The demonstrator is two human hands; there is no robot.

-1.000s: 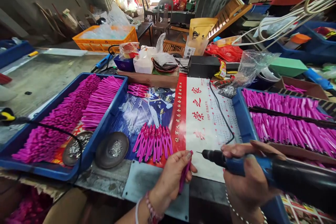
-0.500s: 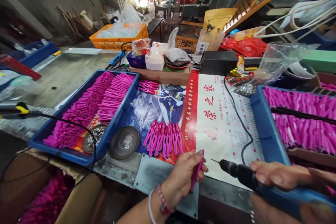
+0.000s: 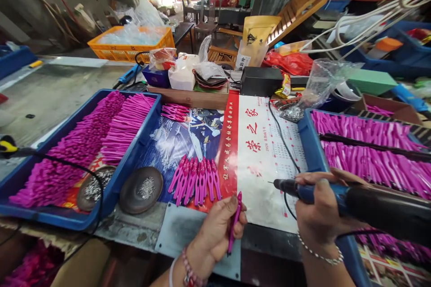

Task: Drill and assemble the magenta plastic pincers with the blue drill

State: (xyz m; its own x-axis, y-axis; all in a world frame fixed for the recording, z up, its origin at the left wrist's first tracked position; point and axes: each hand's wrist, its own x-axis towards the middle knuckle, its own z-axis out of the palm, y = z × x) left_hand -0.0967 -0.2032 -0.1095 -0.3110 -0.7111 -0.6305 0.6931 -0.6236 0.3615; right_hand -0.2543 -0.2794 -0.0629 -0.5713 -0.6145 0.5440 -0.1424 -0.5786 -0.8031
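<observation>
Magenta plastic clip [image 3: 235, 222], slim, upright in left hand [image 3: 215, 233]

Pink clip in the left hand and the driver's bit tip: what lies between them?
Nothing solid. The head view shows only the printed calendar sheet on the table, behind the gap between the pink clip and the power screwdriver.

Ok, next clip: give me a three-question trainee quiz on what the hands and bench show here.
1. True or false: the left hand holds a pink clip.
2. What does the right hand grip? A) scissors B) blue electric screwdriver C) hammer
3. Fill in: the loose row of pink clips lies on the poster between the dark ___ of screws and the red banner strip.

Key: 1 true; 2 B; 3 dish.
</observation>
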